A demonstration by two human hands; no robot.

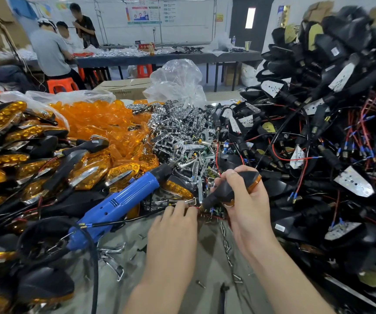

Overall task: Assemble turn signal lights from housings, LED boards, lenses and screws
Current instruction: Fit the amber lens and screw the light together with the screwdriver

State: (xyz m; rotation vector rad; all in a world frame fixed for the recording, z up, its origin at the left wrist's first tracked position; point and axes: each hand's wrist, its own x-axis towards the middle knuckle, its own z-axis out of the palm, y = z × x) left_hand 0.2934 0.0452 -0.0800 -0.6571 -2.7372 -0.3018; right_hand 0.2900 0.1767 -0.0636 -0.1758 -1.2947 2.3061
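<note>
My right hand [248, 200] grips a black turn signal light [222, 194] with an amber lens edge, its stem pointing down-left. My left hand [175, 220] pinches the red wire [201, 214] coming out of that stem. A blue electric screwdriver [123, 202] lies to the left on the table. Loose amber lenses [101, 123] are heaped at the back left, chrome reflector parts [182, 132] in the middle. Black housings with LED boards and wires [329, 132] tower on the right. Finished amber lights [12, 159] are stacked on the left.
Loose screws [227, 248] and chrome clips [112, 261] are scattered on the grey table surface [205, 279] near me. A clear plastic bag [178, 82] and a cardboard box [126, 87] stand behind the piles. Other people work at a far table [160, 57].
</note>
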